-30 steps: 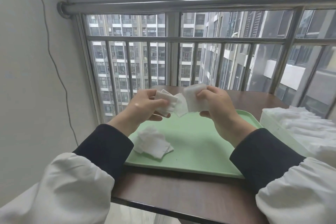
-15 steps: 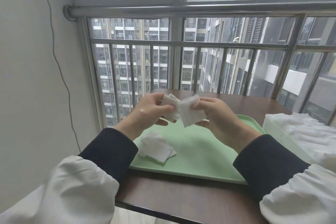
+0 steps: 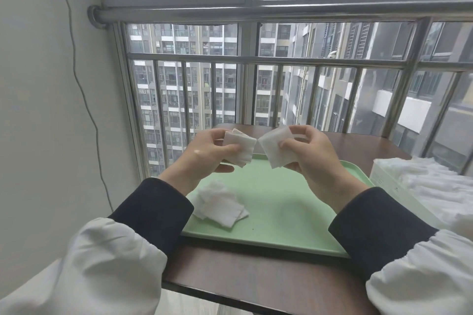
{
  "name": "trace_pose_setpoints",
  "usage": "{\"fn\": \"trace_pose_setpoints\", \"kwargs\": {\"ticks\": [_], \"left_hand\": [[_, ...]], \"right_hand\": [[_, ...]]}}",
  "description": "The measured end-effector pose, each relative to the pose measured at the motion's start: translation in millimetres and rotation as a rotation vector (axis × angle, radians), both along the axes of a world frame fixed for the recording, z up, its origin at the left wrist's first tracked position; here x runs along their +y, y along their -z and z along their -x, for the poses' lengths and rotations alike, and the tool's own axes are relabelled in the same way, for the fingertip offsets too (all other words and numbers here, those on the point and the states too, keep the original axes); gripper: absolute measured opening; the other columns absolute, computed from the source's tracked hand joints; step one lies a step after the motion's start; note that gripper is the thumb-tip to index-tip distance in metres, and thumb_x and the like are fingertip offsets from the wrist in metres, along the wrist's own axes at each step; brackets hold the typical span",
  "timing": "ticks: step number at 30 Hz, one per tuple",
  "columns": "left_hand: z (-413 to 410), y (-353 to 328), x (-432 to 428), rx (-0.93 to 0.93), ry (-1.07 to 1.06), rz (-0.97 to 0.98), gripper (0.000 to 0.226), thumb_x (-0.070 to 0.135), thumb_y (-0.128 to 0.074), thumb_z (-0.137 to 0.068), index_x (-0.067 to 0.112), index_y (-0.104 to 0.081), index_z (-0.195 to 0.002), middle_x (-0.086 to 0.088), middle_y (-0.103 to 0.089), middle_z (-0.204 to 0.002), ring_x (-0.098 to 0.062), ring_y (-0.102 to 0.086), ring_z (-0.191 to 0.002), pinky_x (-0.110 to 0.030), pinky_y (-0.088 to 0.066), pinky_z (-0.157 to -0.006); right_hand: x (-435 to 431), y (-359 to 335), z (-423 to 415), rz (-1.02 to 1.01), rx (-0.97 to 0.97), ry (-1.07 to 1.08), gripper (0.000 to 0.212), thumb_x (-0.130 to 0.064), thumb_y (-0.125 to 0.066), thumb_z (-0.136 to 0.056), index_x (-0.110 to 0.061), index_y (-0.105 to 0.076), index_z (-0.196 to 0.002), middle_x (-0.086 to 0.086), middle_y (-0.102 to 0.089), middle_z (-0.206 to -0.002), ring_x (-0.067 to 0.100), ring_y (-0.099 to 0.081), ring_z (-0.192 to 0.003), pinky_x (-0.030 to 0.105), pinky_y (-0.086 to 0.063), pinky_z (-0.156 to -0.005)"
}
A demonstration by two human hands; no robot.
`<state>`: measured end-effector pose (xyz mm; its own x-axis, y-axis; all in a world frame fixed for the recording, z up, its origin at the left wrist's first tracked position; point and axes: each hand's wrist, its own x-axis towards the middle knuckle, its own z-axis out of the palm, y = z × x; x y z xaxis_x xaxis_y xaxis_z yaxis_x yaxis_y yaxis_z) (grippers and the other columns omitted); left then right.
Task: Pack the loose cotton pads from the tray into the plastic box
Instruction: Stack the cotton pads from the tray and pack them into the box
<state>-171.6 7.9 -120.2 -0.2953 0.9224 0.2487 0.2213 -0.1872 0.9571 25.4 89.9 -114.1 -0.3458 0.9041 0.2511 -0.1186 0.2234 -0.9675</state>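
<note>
My left hand [image 3: 204, 158] pinches a small stack of white square cotton pads [image 3: 240, 148] above the far part of the green tray [image 3: 281, 212]. My right hand [image 3: 314, 158] pinches a separate white cotton pad [image 3: 277, 148] just to the right of that stack; the two nearly touch at a corner. A loose pile of cotton pads [image 3: 220, 203] lies on the tray's left side. The plastic box [image 3: 384, 181], heaped with white pads [image 3: 440, 184], stands at the tray's right edge.
The tray sits on a dark brown table [image 3: 256, 279] whose front edge is close to me. A metal window railing [image 3: 256, 61] runs just behind the table. A white wall with a hanging cable [image 3: 84, 100] is on the left.
My hands held the pads together half a second ago; they have drawn apart, the right hand taking one pad to the right while the left keeps the stack.
</note>
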Motion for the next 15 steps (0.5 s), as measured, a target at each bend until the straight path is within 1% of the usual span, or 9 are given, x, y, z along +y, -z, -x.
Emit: {"fn": "trace_pose_setpoints", "kwargs": {"ticks": [2,3,5,7,8,10,12,13,15], "left_hand": [[0.4,-0.2,0.0,-0.005,-0.011,0.004,0.014,0.013,-0.072,-0.092,0.021,-0.073,-0.103,-0.002,-0.079,-0.096,-0.019,-0.077,-0.086,-0.026,-0.058,-0.062],[0.2,-0.1,0.2,-0.007,-0.014,0.008,0.014,0.013,-0.073,-0.092,0.021,-0.073,-0.103,-0.003,-0.079,-0.097,-0.019,-0.076,-0.087,-0.026,-0.059,-0.063],[-1.1,0.1,0.2,-0.007,-0.009,0.019,0.012,0.013,-0.072,-0.092,0.020,-0.073,-0.102,-0.005,-0.078,-0.100,-0.020,-0.076,-0.089,-0.027,-0.059,-0.064],[-3.2,0.0,-0.7,0.006,0.017,0.035,0.011,0.013,-0.071,-0.093,0.019,-0.072,-0.102,-0.004,-0.079,-0.098,-0.021,-0.076,-0.090,-0.027,-0.059,-0.065],[-4.5,0.2,-1.4,0.018,0.040,0.043,0.011,0.013,-0.071,-0.093,0.018,-0.072,-0.103,-0.004,-0.079,-0.096,-0.022,-0.077,-0.089,-0.027,-0.059,-0.064],[-8.0,-0.2,-3.0,0.048,0.090,0.054,0.014,0.009,-0.071,-0.091,0.016,-0.073,-0.103,-0.005,-0.079,-0.092,-0.022,-0.077,-0.086,-0.025,-0.058,-0.063],[-10.9,-0.9,-3.6,0.077,0.121,0.054,0.017,0.006,-0.072,-0.089,0.017,-0.075,-0.101,-0.007,-0.079,-0.090,-0.022,-0.077,-0.085,-0.023,-0.058,-0.063],[-12.0,-1.4,-3.6,0.088,0.129,0.049,0.016,0.008,-0.072,-0.090,0.017,-0.077,-0.102,-0.008,-0.079,-0.090,-0.021,-0.077,-0.084,-0.023,-0.059,-0.064],[-13.1,-2.3,-4.2,0.099,0.139,0.038,0.014,0.011,-0.071,-0.093,0.019,-0.078,-0.103,-0.007,-0.079,-0.091,-0.019,-0.076,-0.083,-0.024,-0.059,-0.066]], "right_hand": [[-0.6,-0.4,-0.4,0.010,0.043,0.004,0.028,-0.002,-0.064,-0.090,-0.020,-0.058,-0.110,0.006,-0.064,-0.107,0.020,-0.066,-0.093,0.029,-0.061,-0.068],[-0.9,-0.7,-0.4,0.009,0.052,-0.006,0.029,-0.002,-0.064,-0.091,-0.018,-0.058,-0.114,0.006,-0.065,-0.108,0.020,-0.066,-0.094,0.031,-0.061,-0.071],[-2.1,-1.9,-0.1,-0.002,0.056,-0.052,0.029,0.000,-0.063,-0.092,-0.009,-0.060,-0.119,0.007,-0.068,-0.108,0.022,-0.067,-0.095,0.038,-0.061,-0.080],[-4.2,-3.2,0.7,-0.022,0.064,-0.141,0.022,0.001,-0.062,-0.092,-0.002,-0.065,-0.114,0.010,-0.071,-0.102,0.022,-0.067,-0.091,0.042,-0.057,-0.085],[-6.2,-3.7,0.8,-0.029,0.071,-0.199,0.018,0.001,-0.063,-0.092,0.000,-0.066,-0.110,0.011,-0.072,-0.099,0.021,-0.067,-0.088,0.041,-0.057,-0.084],[-10.0,-4.4,1.0,-0.058,0.053,-0.297,0.013,-0.001,-0.067,-0.091,-0.003,-0.070,-0.104,0.013,-0.074,-0.096,0.020,-0.068,-0.084,0.037,-0.056,-0.079],[-11.9,-4.5,0.6,-0.147,-0.038,-0.312,0.013,-0.004,-0.071,-0.089,-0.010,-0.074,-0.099,0.012,-0.075,-0.094,0.019,-0.067,-0.083,0.033,-0.054,-0.075],[-12.4,-4.3,0.6,-0.195,-0.087,-0.303,0.015,-0.004,-0.072,-0.088,-0.012,-0.075,-0.099,0.011,-0.076,-0.094,0.018,-0.066,-0.083,0.029,-0.052,-0.071],[-12.4,-3.5,0.9,-0.256,-0.156,-0.282,0.020,-0.003,-0.075,-0.086,-0.011,-0.076,-0.104,0.010,-0.077,-0.096,0.015,-0.067,-0.081,0.022,-0.051,-0.068]]}}
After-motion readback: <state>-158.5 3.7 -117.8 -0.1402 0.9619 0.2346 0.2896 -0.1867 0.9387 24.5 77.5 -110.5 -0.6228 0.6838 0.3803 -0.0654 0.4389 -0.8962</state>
